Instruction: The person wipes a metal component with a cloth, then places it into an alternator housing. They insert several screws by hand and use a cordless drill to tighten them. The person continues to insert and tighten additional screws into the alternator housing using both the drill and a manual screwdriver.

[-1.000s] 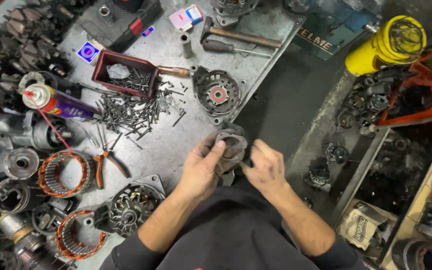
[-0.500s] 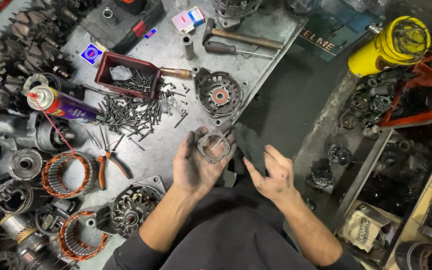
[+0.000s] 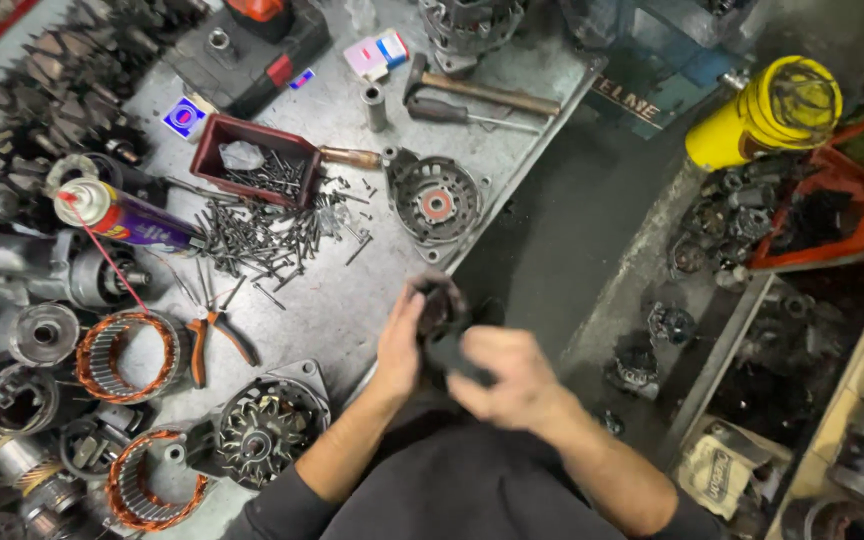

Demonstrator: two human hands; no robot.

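Down at the far left of the surface (image 3: 372, 300) I see dark rotors (image 3: 52, 90) piled along the edge, with a spray can (image 3: 117, 212) lying on its side beside them, its red straw running down toward a copper-wound stator (image 3: 124, 355). A second stator (image 3: 152, 482) sits lower, near the bottom edge. Orange-handled pliers (image 3: 214, 338) lie just right of the upper stator, and a finned alternator (image 3: 267, 428) rests below them. Further up, a red tray (image 3: 252, 160) holds screws, and more screws (image 3: 257, 238) are spilled across the metal just below it.

Moving to the middle, my left hand (image 3: 399, 345) is curled around the left side of a round dark part (image 3: 442, 318), fingers wrapped up over its top rim. The part hangs just past the near edge of the surface, between my two hands and touching both. My right hand (image 3: 507, 372) is closed on it from the right and below, knuckles toward the camera; it is blurred, so I cannot tell just how the fingertips sit. Above the hands, an alternator cover (image 3: 437, 203) with a red centre lies flat near the edge, well apart from the held part. A hammer (image 3: 477, 92) and a screwdriver (image 3: 457, 113) lie side by side beyond it.

At the right, off the surface, a yellow canister (image 3: 764, 112) lies tilted by an orange frame (image 3: 852, 210), with dark scrap parts scattered on the floor (image 3: 572, 230).
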